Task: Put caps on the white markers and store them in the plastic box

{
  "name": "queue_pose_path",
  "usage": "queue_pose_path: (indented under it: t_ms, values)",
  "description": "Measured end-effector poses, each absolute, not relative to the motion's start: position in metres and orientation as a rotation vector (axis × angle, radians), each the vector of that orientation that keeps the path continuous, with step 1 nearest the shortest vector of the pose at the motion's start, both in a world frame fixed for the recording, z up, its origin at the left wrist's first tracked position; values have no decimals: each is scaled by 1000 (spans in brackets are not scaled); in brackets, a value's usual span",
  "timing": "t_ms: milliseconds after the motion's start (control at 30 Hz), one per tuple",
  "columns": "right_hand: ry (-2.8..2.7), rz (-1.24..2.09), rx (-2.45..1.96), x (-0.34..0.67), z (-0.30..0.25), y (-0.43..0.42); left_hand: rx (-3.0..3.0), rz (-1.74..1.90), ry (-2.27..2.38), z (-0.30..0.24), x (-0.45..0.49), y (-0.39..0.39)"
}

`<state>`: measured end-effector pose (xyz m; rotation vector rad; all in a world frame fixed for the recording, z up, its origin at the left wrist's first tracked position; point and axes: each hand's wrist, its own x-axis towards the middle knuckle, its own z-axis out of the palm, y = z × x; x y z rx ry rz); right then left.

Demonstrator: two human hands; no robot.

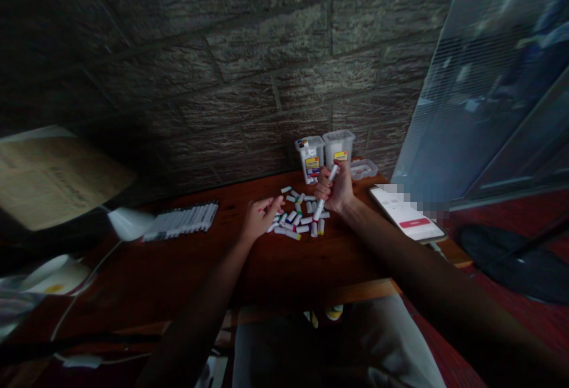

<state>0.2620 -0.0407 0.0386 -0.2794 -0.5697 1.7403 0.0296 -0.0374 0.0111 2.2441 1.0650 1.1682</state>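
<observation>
My right hand [340,189] is wrapped round a white marker [320,204], tilted with its upper end leaning right, above a loose pile of short white marker caps [293,217] with coloured ends. At the pile's left side is my left hand [260,216], its thumb and fingers drawn together; whatever is between them, if anything, is too small to make out. Small red marks show on its fingers. Behind the pile stands a clear plastic tub [313,163] with several markers inside, beside a second clear tub [338,146].
A row of white markers [182,221] lies left on the wooden table [284,269]. A clear lid [363,169] and a phone [409,216] on a cable are at right. A paper bag [57,178], a paper cup [56,275] and a white cable occupy the left. A stone wall rises behind.
</observation>
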Motion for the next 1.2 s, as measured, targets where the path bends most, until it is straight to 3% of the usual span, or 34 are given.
queue_pose_path:
  t_ms: [733, 1200]
  values:
    - [-607, 1840, -171, 222, 40, -60, 2258, 903, 837, 8, 33, -43]
    - [-868, 1577, -709, 240, 23, -40, 2242, 1313, 1182, 9, 25, -32]
